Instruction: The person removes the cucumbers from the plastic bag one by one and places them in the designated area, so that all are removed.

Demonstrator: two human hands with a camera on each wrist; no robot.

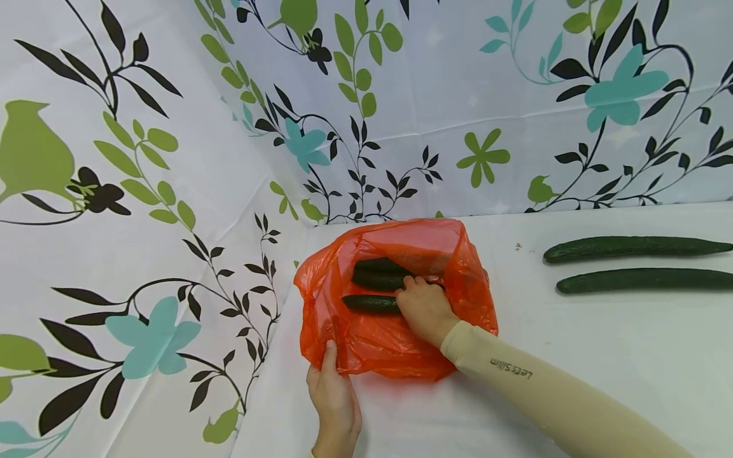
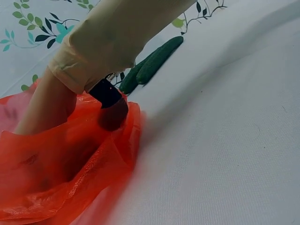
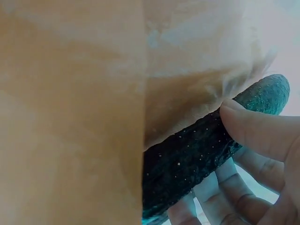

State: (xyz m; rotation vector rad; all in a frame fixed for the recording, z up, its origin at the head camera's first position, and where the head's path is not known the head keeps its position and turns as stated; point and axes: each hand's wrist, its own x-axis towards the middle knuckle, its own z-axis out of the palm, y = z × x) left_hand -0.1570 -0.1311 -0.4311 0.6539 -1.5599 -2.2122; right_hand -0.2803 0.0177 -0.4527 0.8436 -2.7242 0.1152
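Observation:
An orange-red plastic bag (image 1: 395, 346) lies with its mouth spread wide, several dark green cucumbers inside. My left hand (image 1: 336, 397) pinches the near-left rim, thumb inside the edge. Reaching into the bag from the right, my right hand (image 1: 426, 312) is over the right ends of the cucumbers. The right wrist view shows its thumb and fingers around a cucumber (image 3: 192, 159); the front cucumber (image 1: 371, 304) runs under the hand in the head view. Behind it lies a middle cucumber (image 1: 378, 280). The left wrist view shows the bag (image 2: 51, 173) and the right forearm reaching in.
Two long cucumbers lie side by side on the white table at the right, a rear cucumber (image 1: 630, 248) and a nearer cucumber (image 1: 641, 280). A patterned cloth (image 1: 435, 127) stands behind the table and along its left side.

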